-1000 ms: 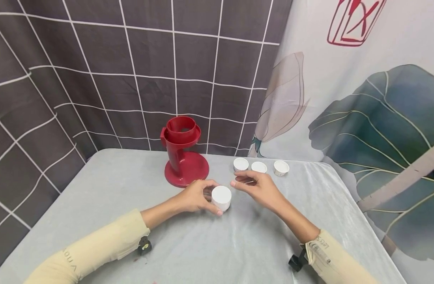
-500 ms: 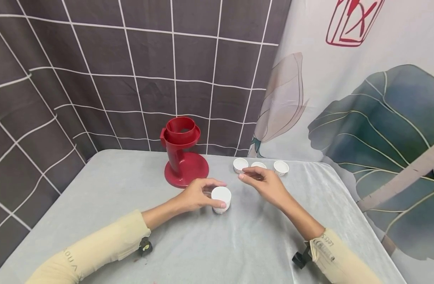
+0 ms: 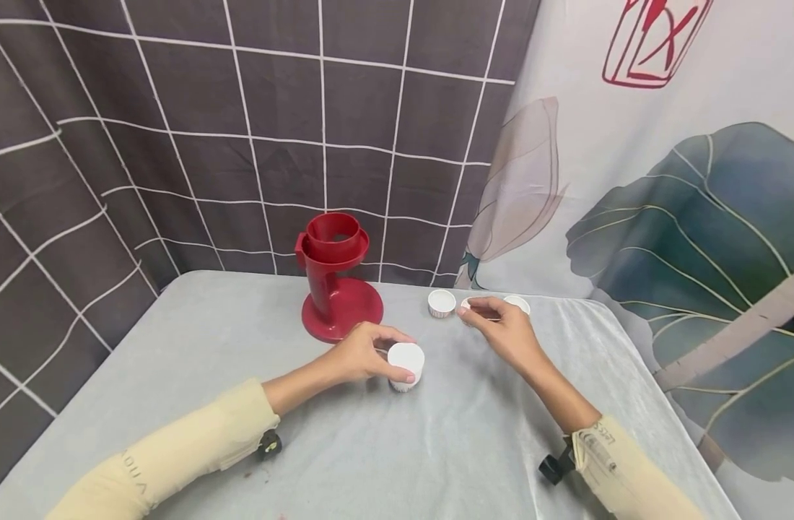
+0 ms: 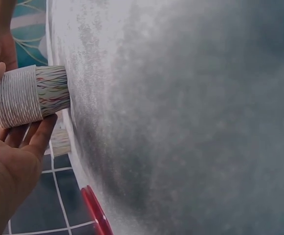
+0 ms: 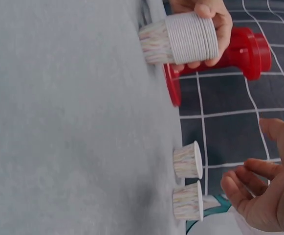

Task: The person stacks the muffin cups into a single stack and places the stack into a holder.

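Cup stack [image 3: 406,356] stands on the worktop [image 3: 371,448], gripped by L hand [image 3: 363,354]; prob. light, soft, easy to squash, so hold gently round the rims. R hand [image 3: 509,338], fingers apart, holds nothing, nr. back cups [image 3: 442,310].

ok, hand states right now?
Left hand: closed, holding the stack of paper cups.
Right hand: open, holding nothing, near the single cups.

Three single cups [image 3: 442,304], one cup stack [image 3: 406,359], one red stand [image 3: 322,289], two hands [image 3: 360,354].
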The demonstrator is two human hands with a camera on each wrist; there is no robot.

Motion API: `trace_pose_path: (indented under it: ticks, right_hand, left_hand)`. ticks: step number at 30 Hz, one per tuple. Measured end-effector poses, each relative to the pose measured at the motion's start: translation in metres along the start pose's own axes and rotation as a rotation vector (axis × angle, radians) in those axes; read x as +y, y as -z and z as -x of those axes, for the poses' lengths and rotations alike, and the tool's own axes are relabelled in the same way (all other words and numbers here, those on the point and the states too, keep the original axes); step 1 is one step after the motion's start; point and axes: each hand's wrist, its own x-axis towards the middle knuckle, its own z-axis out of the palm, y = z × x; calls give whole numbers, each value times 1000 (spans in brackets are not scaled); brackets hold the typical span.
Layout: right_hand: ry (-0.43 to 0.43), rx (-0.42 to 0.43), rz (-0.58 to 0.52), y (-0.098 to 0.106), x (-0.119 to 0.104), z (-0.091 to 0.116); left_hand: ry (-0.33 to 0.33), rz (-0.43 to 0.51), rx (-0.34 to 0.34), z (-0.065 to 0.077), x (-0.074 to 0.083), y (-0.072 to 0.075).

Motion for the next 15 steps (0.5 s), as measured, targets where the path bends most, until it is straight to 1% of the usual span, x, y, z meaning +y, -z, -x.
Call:
trace_pose_path:
  ticks: [4, 6, 15]
  right_hand:
    - [-35, 37, 28, 5, 5, -6]
    - [-46, 41, 37, 7, 7, -9]
    - [-85, 15, 90, 7, 11, -20]
  left_hand:
    - [9, -26, 3, -1, 3, 1]
    - [10, -36, 5, -1, 3, 1]
    - [-7, -43, 22, 1, -2, -1]
